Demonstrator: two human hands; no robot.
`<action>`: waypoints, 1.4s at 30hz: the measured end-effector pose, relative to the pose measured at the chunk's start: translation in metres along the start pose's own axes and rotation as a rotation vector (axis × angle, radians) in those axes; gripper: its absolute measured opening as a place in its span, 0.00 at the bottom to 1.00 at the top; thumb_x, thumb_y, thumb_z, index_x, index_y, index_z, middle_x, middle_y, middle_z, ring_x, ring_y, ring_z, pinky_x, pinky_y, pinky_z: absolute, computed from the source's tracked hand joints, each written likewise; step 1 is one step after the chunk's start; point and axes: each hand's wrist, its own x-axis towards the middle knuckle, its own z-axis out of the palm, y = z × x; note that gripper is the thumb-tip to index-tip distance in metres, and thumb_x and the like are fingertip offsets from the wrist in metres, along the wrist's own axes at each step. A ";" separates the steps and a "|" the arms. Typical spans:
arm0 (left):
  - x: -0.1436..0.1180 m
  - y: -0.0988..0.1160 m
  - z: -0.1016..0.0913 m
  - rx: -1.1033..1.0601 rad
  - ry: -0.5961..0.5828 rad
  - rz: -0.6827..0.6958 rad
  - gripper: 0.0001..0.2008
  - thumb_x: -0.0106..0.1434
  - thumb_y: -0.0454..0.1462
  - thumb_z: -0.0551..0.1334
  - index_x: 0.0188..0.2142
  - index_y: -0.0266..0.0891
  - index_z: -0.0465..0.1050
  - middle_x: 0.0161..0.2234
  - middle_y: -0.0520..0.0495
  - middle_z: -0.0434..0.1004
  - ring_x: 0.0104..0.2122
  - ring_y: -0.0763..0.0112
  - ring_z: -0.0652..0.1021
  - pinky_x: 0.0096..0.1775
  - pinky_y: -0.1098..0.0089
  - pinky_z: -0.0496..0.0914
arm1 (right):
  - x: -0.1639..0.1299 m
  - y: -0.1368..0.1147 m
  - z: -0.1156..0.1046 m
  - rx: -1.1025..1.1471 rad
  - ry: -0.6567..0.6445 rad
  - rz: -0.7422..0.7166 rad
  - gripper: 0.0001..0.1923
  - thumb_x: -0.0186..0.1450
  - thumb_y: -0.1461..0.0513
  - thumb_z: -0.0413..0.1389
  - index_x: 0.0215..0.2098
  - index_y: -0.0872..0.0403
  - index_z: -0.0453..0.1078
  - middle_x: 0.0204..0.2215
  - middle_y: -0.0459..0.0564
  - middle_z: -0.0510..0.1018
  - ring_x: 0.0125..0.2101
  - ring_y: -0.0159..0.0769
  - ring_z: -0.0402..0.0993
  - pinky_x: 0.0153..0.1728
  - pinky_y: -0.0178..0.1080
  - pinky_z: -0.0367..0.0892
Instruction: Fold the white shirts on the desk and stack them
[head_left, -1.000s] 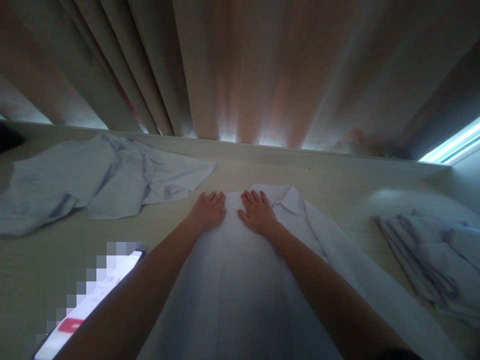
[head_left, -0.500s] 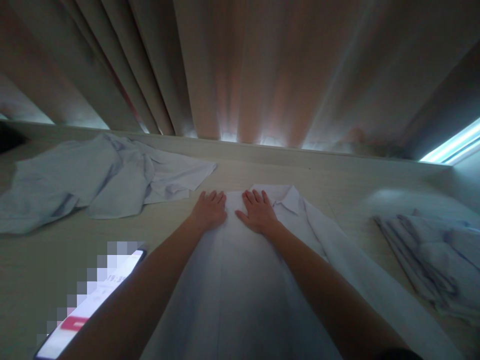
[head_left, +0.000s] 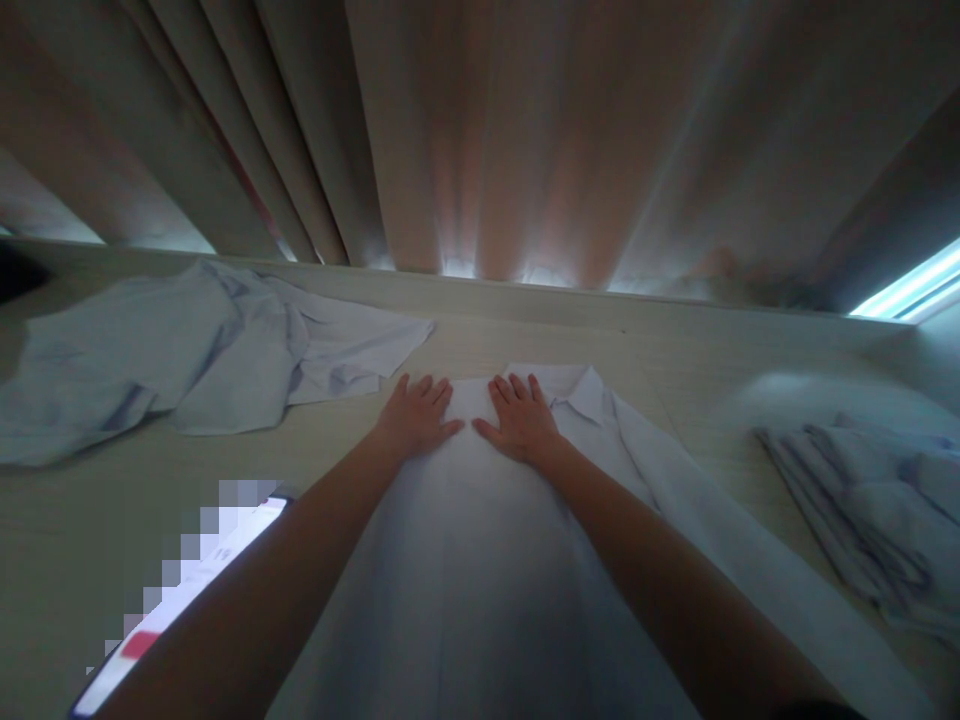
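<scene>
A white collared shirt (head_left: 495,560) lies spread over the pale surface in front of me, its collar at the far end and one sleeve stretching down to the right. My left hand (head_left: 418,417) rests flat on the shirt's far left edge, fingers spread. Close beside it, my right hand (head_left: 520,418) presses flat on the cloth just left of the collar, fingers also spread. The two thumbs point toward each other with a small gap. Neither hand grips anything. My forearms cover parts of the shirt's sides.
A crumpled white garment (head_left: 202,345) lies at the far left. Folded garments (head_left: 870,510) are stacked on the right. A phone with a lit screen (head_left: 217,570), partly pixelated, lies left of my left forearm. Curtains (head_left: 487,150) hang behind the far edge.
My left hand has shifted slightly left, and its thumb now stretches out to the right, away from the fingers. My right hand stays in nearly the same place on the shirt.
</scene>
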 end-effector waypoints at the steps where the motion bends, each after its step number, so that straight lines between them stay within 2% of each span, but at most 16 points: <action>1: 0.000 0.000 -0.001 -0.001 -0.003 0.000 0.33 0.63 0.53 0.43 0.60 0.35 0.54 0.62 0.37 0.55 0.61 0.50 0.57 0.59 0.46 0.43 | 0.000 0.000 0.000 -0.002 -0.003 0.002 0.42 0.64 0.40 0.33 0.63 0.60 0.52 0.62 0.57 0.57 0.62 0.51 0.46 0.62 0.53 0.31; 6: -0.002 0.003 -0.007 -0.011 -0.025 -0.022 0.35 0.62 0.55 0.44 0.60 0.35 0.55 0.62 0.37 0.56 0.61 0.50 0.57 0.60 0.47 0.43 | 0.000 0.000 0.000 -0.011 -0.018 0.010 0.42 0.63 0.40 0.33 0.63 0.60 0.51 0.62 0.57 0.57 0.62 0.51 0.45 0.62 0.53 0.30; 11: 0.004 0.009 -0.008 0.026 -0.069 -0.015 0.32 0.63 0.50 0.45 0.60 0.31 0.55 0.62 0.34 0.54 0.62 0.51 0.55 0.60 0.47 0.42 | 0.001 0.000 0.002 -0.018 -0.014 0.000 0.41 0.64 0.41 0.33 0.63 0.60 0.52 0.62 0.57 0.57 0.62 0.52 0.46 0.61 0.54 0.31; 15: -0.006 0.019 -0.015 0.020 0.011 0.005 0.29 0.63 0.43 0.46 0.59 0.29 0.55 0.63 0.33 0.53 0.63 0.52 0.54 0.61 0.49 0.44 | 0.002 0.000 0.003 -0.028 -0.003 -0.004 0.40 0.64 0.42 0.34 0.62 0.61 0.52 0.62 0.58 0.57 0.62 0.51 0.47 0.62 0.52 0.33; 17: -0.027 0.029 -0.022 -0.001 0.066 -0.020 0.28 0.63 0.42 0.45 0.59 0.29 0.55 0.63 0.33 0.52 0.63 0.53 0.54 0.61 0.50 0.45 | 0.001 -0.001 0.002 -0.026 0.007 -0.007 0.40 0.65 0.42 0.34 0.62 0.62 0.52 0.62 0.58 0.58 0.62 0.50 0.47 0.62 0.51 0.34; 20: -0.080 0.052 -0.026 -0.066 0.094 -0.078 0.30 0.64 0.45 0.44 0.59 0.27 0.54 0.62 0.31 0.54 0.63 0.50 0.54 0.61 0.51 0.50 | 0.001 -0.002 -0.002 -0.024 0.007 -0.010 0.39 0.65 0.42 0.36 0.62 0.63 0.53 0.61 0.60 0.58 0.62 0.49 0.48 0.61 0.51 0.35; 24: -0.152 0.083 -0.009 -0.174 0.160 -0.101 0.32 0.63 0.47 0.47 0.62 0.29 0.49 0.62 0.32 0.53 0.63 0.51 0.55 0.58 0.51 0.59 | -0.001 -0.008 -0.013 -0.004 0.016 -0.021 0.36 0.66 0.46 0.39 0.60 0.64 0.55 0.60 0.61 0.59 0.61 0.48 0.49 0.61 0.50 0.37; 27: -0.190 0.093 -0.002 -0.280 0.214 -0.117 0.31 0.63 0.46 0.49 0.63 0.37 0.47 0.62 0.36 0.55 0.62 0.53 0.58 0.56 0.49 0.63 | 0.003 -0.015 -0.024 0.081 0.050 0.023 0.28 0.67 0.52 0.41 0.58 0.61 0.59 0.59 0.60 0.61 0.60 0.46 0.52 0.59 0.48 0.43; 29: -0.211 0.088 -0.013 -0.399 0.220 -0.234 0.27 0.63 0.47 0.49 0.60 0.44 0.55 0.60 0.41 0.62 0.59 0.55 0.63 0.55 0.51 0.65 | 0.009 -0.023 -0.031 0.200 0.021 0.091 0.22 0.67 0.56 0.43 0.54 0.59 0.64 0.54 0.59 0.68 0.55 0.44 0.60 0.56 0.45 0.50; 31: -0.231 0.076 -0.034 -0.580 0.182 -0.497 0.22 0.63 0.48 0.48 0.53 0.46 0.64 0.53 0.44 0.71 0.52 0.59 0.72 0.50 0.56 0.70 | 0.019 -0.032 -0.035 0.304 -0.027 0.140 0.19 0.66 0.58 0.45 0.51 0.57 0.66 0.48 0.57 0.73 0.49 0.41 0.66 0.52 0.41 0.56; 33: -0.251 0.060 -0.056 -0.779 0.056 -0.791 0.22 0.63 0.51 0.47 0.48 0.45 0.67 0.45 0.46 0.77 0.42 0.63 0.77 0.40 0.63 0.74 | 0.030 -0.041 -0.035 0.358 -0.057 0.166 0.18 0.66 0.60 0.44 0.51 0.55 0.66 0.44 0.54 0.76 0.45 0.38 0.70 0.47 0.38 0.60; 35: -0.264 0.048 -0.072 -0.867 -0.084 -0.974 0.23 0.62 0.53 0.45 0.44 0.44 0.69 0.39 0.47 0.78 0.37 0.64 0.78 0.36 0.64 0.73 | 0.041 -0.051 -0.033 0.390 -0.085 0.184 0.17 0.66 0.59 0.44 0.51 0.53 0.65 0.41 0.52 0.77 0.41 0.35 0.72 0.43 0.35 0.62; 38: -0.267 0.039 -0.075 -0.852 -0.194 -1.050 0.23 0.63 0.52 0.44 0.40 0.45 0.70 0.39 0.47 0.78 0.37 0.63 0.78 0.40 0.61 0.71 | 0.055 -0.064 -0.028 0.416 -0.135 0.229 0.16 0.65 0.58 0.46 0.48 0.53 0.67 0.39 0.52 0.78 0.38 0.36 0.74 0.39 0.35 0.63; 42: -0.252 0.037 -0.062 -0.789 -0.193 -0.994 0.21 0.63 0.50 0.45 0.41 0.45 0.71 0.39 0.47 0.78 0.37 0.62 0.77 0.39 0.61 0.69 | 0.066 -0.073 -0.023 0.389 -0.160 0.312 0.17 0.64 0.57 0.46 0.48 0.55 0.66 0.41 0.58 0.77 0.41 0.42 0.73 0.39 0.39 0.64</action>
